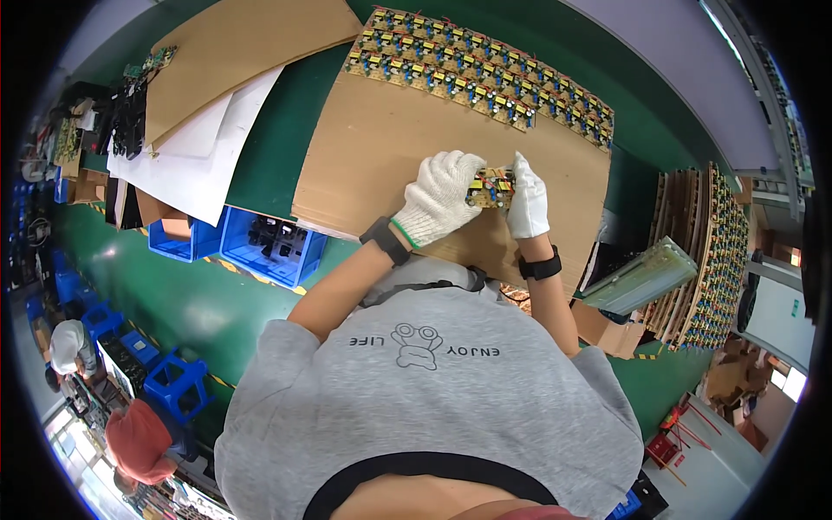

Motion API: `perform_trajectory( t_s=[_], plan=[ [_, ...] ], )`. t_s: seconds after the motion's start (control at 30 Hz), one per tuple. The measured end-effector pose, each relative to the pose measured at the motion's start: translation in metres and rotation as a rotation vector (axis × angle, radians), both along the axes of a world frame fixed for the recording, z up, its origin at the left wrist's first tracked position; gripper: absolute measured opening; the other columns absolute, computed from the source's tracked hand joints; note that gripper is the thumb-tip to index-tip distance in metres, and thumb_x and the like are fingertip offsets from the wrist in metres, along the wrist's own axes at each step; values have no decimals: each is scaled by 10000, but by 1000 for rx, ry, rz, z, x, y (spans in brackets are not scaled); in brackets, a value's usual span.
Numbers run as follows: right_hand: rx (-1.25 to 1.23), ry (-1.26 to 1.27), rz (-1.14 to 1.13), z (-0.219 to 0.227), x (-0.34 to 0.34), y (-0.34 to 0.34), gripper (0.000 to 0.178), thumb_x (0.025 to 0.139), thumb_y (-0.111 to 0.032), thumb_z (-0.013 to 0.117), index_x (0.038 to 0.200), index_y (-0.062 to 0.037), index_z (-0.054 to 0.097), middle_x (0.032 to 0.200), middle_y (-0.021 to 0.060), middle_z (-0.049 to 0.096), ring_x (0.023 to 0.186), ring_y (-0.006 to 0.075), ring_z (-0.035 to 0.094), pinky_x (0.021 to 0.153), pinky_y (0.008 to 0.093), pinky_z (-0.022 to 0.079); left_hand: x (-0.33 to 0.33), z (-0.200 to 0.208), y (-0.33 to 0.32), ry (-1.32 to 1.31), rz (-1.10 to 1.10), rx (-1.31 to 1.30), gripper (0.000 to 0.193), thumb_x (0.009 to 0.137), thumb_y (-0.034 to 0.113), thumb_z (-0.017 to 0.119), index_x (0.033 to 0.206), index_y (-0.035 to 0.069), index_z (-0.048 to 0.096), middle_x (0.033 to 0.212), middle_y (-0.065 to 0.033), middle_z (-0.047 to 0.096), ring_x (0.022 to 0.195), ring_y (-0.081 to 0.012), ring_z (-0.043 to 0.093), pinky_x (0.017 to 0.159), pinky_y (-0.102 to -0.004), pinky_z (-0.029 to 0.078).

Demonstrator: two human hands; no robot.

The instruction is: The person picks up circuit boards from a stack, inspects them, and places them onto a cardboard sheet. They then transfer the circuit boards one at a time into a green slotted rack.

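Observation:
Between my two gloved hands is a small circuit board (492, 188) with yellow, blue and red parts, held over a brown cardboard sheet (381, 147). My left hand (440, 198), in a white knit glove with a green cuff edge, grips the board's left side with its fingers closed. On the right side, my right hand (528, 201), in a smoother white glove, pinches the board's edge. Rows of similar circuit boards (451, 65) lie along the far part of the sheet. Dark bands circle both wrists.
Stacked cardboard layers with boards (715, 260) stand at the right, beside a tilted greenish panel (646, 277). Blue crates (269, 247) sit below the table's left side. White sheets (199, 156) and cardboard (251, 52) lie far left. Other people (139, 442) sit at lower left, near blue stools (178, 381).

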State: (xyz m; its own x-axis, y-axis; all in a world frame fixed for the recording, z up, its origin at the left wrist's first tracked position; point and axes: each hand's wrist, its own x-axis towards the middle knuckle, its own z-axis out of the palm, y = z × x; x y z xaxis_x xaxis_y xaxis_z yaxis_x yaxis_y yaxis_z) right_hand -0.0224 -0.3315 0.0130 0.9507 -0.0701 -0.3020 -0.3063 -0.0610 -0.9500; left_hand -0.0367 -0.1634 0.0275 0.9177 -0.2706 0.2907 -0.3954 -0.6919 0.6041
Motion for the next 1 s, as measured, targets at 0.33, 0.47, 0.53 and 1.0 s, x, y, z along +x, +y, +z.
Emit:
perform_trajectory(
  t_s=[0.33,0.47,0.53,1.0],
  plan=[
    [-900,-502,-82,-30,39,-63,322,949,-351,550,1015,-52,650,652,90,627,657,324,616,625,404,501,2,10,11,255,-65,-63,436,682,214,743,1066,84,584,1005,-140,638,947,-337,623,838,-402,511],
    [-1338,-553,-80,-3,43,-88,479,834,-351,691,1210,-75,580,896,169,642,837,371,622,747,439,511,2,12,13,426,-91,34,406,701,268,718,1055,101,608,1044,-128,644,976,-324,625,873,-404,508],
    [-1196,-514,90,1,35,-96,530,788,-358,734,1210,-78,582,937,175,633,832,359,624,747,430,513,3,13,13,448,-80,4,400,705,267,715,1054,104,609,1044,-129,645,974,-323,627,871,-403,509],
    [-1027,-405,141,-13,84,-88,534,708,-323,814,1147,-76,634,956,146,627,857,284,612,765,376,503,1,5,8,342,-102,93,377,690,244,709,1020,95,610,1004,-136,639,947,-320,628,853,-400,513]
  ],
)
